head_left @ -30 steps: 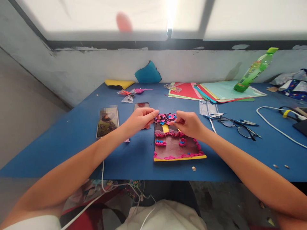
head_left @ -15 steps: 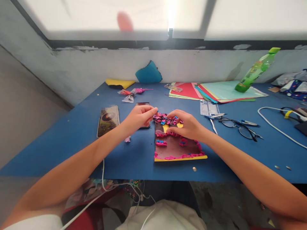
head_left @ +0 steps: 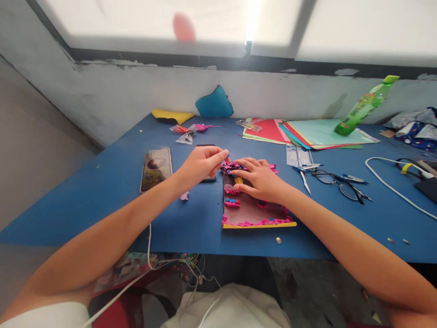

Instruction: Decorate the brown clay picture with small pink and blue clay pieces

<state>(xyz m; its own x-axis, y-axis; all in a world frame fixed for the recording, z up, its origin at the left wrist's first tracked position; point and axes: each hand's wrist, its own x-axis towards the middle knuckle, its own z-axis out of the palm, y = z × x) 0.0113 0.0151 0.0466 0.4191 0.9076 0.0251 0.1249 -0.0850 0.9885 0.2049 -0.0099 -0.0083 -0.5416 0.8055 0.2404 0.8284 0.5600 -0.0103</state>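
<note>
A brown rectangular board (head_left: pixel 246 214) lies on the blue table, decorated with pink and blue clay-like pieces and edged in yellow along its near side. Pink and blue flower shapes (head_left: pixel 227 166) crowd its far end. My left hand (head_left: pixel 207 160) is closed in a pinch at the far left corner, with a small blue piece of clay (head_left: pixel 228 156) showing at the fingertips. My right hand (head_left: pixel 260 180) lies over the upper part of the board, fingers apart, its tips touching the flowers and hiding part of them.
Two phones lie left of the board, one a patterned phone (head_left: pixel 156 169). To the right are glasses (head_left: pixel 341 184), pens and a clear plastic case (head_left: pixel 299 156). Coloured paper sheets (head_left: pixel 266 130) and a green bottle (head_left: pixel 365 107) stand farther back. A white cable (head_left: pixel 396 182) curves at right.
My right hand has come down and left, its fingers now stretched over the flowers. My left hand keeps its pinch near the board's far corner. The view has shifted slightly.
</note>
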